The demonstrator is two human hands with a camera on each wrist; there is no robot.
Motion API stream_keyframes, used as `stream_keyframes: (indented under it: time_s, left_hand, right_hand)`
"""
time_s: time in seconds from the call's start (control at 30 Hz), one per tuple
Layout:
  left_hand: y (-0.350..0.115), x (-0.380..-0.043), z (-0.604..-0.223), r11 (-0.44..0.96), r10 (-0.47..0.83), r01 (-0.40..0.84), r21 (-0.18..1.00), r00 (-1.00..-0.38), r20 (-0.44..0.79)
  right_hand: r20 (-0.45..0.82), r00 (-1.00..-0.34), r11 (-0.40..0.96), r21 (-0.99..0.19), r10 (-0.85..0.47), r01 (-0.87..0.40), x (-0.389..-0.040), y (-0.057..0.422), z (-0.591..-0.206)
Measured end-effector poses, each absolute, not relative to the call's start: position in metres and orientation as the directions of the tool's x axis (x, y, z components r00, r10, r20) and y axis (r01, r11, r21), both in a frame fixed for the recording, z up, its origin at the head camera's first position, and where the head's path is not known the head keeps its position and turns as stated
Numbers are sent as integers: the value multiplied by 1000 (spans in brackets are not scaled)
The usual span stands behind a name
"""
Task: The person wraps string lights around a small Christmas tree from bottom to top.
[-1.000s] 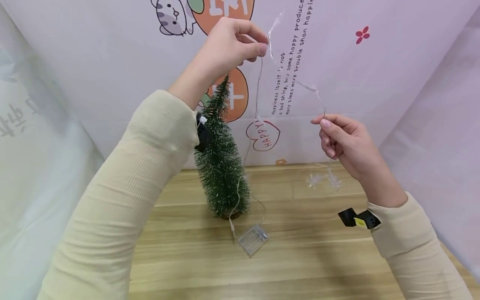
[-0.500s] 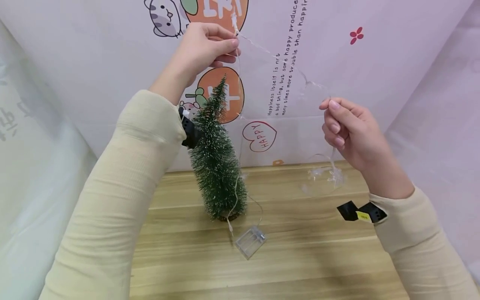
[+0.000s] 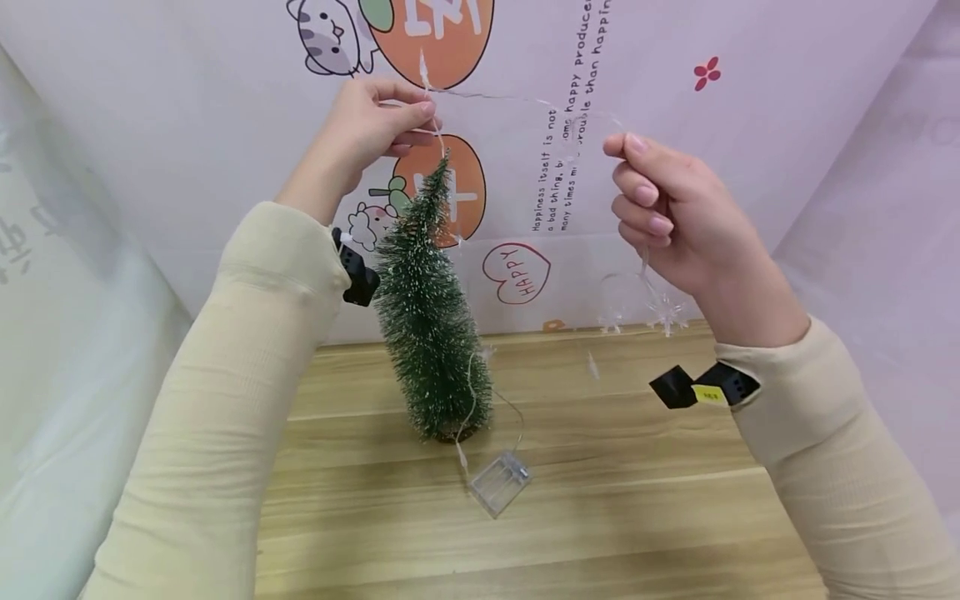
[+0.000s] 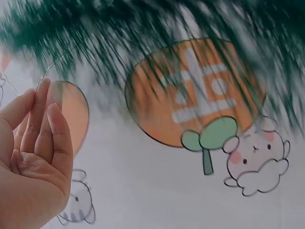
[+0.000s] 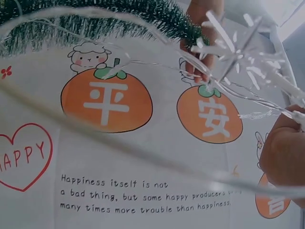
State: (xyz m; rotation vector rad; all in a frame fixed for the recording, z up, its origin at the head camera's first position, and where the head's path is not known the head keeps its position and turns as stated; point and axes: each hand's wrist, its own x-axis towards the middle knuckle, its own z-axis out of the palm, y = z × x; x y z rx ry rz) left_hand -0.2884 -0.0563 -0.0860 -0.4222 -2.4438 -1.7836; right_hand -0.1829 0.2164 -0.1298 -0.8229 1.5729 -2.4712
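L hand (image 3: 375, 125) pinched the light string (image 3: 487, 96) just above the tip of the tree (image 3: 427, 308); R hand (image 3: 682, 208) pinched it too, star bulbs (image 3: 666, 313) dangling below. Tree stood nr back edge of table (image 3: 615, 517), batt. box (image 3: 500, 483) farther fwd. Prob. early: wire ran up tree's rt side, remainder apparently unwound.

Clear snowflake light string (image 5: 238, 55) in front | right fingers (image 5: 286, 148) on it | green tree (image 5: 159, 19) above | orange prints (image 5: 106, 100) behind
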Motion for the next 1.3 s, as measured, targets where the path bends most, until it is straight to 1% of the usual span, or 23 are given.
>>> stream_keyframes:
  time_s: [0.17, 0.5, 0.77, 0.9, 1.13, 1.3]
  left_hand:
    - [-66, -292, -93, 270, 159, 245, 931, -965, 208]
    - [-82, -298, -109, 230, 148, 210, 950, -973, 179]
    - [-92, -299, -118, 215, 143, 188, 958, -977, 159]
    - [-96, -300, -121, 191, 141, 183, 964, -977, 158]
    - [-105, -300, -128, 179, 144, 165, 970, -980, 140]
    - [-113, -300, -135, 209, 169, 166, 964, -977, 132]
  right_hand:
    - [354, -853, -423, -888, -383, -179, -185, 205, -119]
    - [352, -831, -339, -916, -430, -213, -189, 187, -110]
    - [321, -834, -357, -920, -449, -162, -188, 168, -106]
    - [310, -836, -324, -931, -452, -170, -188, 156, -104]
    - [272, -795, -313, -943, -542, -109, -189, 136, -104]
    - [239, -786, -281, -956, -570, -87, -189, 126, -108]
